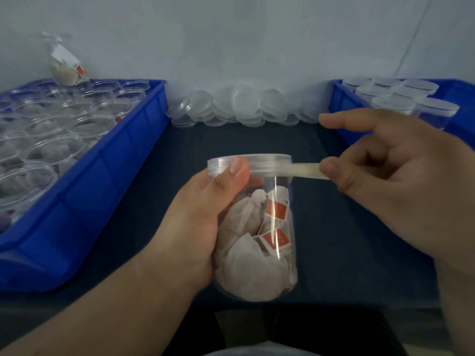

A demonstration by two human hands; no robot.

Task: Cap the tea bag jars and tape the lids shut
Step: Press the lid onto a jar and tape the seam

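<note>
A clear plastic jar (259,242) full of white tea bags with red tags is held upright over the dark table. Its clear lid (259,160) sits on top. My left hand (205,217) grips the jar from the left, thumb pressed on the lid's rim. A strip of clear tape (305,169) runs from the lid's right side out to my right hand (390,181), which pinches its free end between thumb and fingers, index finger pointing left.
A blue bin (108,176) at the left holds several open jars of tea bags. A blue bin (341,104) at the right holds several capped jars. A pile of loose clear lids (239,109) lies along the wall behind. One jar (65,62) stands behind the left bin.
</note>
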